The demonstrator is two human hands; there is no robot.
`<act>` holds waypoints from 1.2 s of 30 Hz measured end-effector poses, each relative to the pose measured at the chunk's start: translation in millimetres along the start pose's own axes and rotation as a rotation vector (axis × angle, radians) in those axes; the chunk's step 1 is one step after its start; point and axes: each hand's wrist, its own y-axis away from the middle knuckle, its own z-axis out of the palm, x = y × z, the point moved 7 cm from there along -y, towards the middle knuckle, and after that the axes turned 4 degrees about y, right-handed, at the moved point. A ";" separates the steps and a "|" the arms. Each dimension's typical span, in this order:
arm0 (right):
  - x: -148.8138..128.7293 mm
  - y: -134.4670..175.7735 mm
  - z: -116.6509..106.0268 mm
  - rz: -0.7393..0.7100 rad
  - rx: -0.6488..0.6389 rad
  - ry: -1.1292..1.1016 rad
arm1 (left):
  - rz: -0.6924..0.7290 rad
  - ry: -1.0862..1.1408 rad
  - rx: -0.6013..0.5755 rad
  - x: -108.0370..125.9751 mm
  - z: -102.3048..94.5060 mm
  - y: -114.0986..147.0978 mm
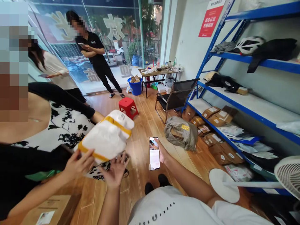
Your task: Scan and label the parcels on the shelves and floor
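My right hand is wrapped round a smartphone, which it holds upright with the lit screen facing me; a small picture shows at the top of the screen. My left hand is held out with the palm up and the fingers spread, holding nothing. Just above it is a white package with yellow bands, tilted, in the hands of a person at the left. That person's hand grips the package's lower edge. Whether my left fingertips touch the package I cannot tell.
Blue shelving with parcels lines the right side, beside a white fan. On the wooden floor are a grey sack, a red stool and a cardboard box. Two more people stand further back, near a chair.
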 end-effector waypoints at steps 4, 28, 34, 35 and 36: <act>-5.0 2.8 13.9 0.001 -0.106 -0.028 | -0.021 -0.063 0.095 -107.3 45.8 -47.6; -50.7 49.5 21.7 -0.262 -0.576 0.472 | 0.020 -0.264 0.070 -155.9 126.4 -62.9; -56.2 63.1 22.6 -0.312 -0.638 0.493 | 0.019 -0.232 0.079 -156.5 136.7 -61.3; -56.1 64.8 23.4 -0.312 -0.654 0.499 | 0.021 -0.245 0.096 -156.6 137.7 -61.1; -55.9 66.2 23.9 -0.316 -0.669 0.507 | 0.022 -0.265 0.117 -156.9 138.4 -61.0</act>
